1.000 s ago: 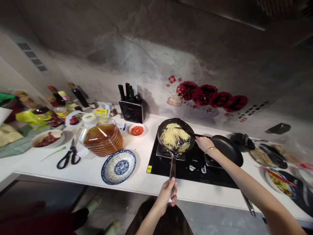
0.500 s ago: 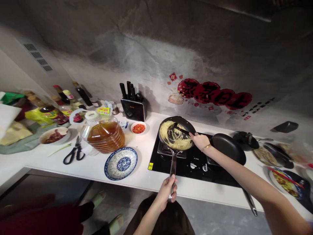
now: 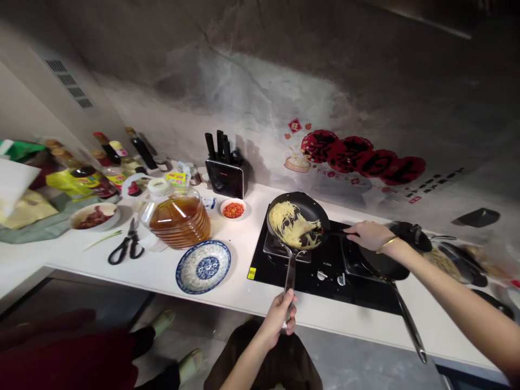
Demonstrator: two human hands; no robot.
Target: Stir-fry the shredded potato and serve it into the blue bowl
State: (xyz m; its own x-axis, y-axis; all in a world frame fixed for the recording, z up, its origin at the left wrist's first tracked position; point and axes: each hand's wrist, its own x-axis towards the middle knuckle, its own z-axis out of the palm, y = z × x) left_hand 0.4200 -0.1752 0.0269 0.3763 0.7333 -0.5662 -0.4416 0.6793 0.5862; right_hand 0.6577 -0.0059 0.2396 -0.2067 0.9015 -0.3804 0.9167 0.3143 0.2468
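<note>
My left hand [image 3: 283, 312] is wrapped round the metal handle of a black frying pan [image 3: 317, 205] on the left burner. Pale yellow shreds [image 3: 286, 219], which look like potato, lie mostly in the left and lower part of the pan. My right hand [image 3: 370, 236], with a gold bracelet at the wrist, grips the handle of a black spatula [image 3: 335, 232]. The spatula's head is low at the pan's right side, among the shreds. Beneath the right forearm, a second black pan [image 3: 390, 264] sits on the right burner, partly covered.
Left of the black stove [image 3: 300, 276] are a blue-and-white plate [image 3: 182, 273], a bowl of chopped red chilli [image 3: 233, 210], a large oil jug [image 3: 179, 219], scissors [image 3: 125, 246] and a knife block [image 3: 226, 179]. A person's slippered feet [image 3: 190, 364] show at lower left.
My right hand has moved right with the spatula, from the pan's upper left to its right side. The shreds are now gathered more to the left and bottom. My left hand keeps its hold.
</note>
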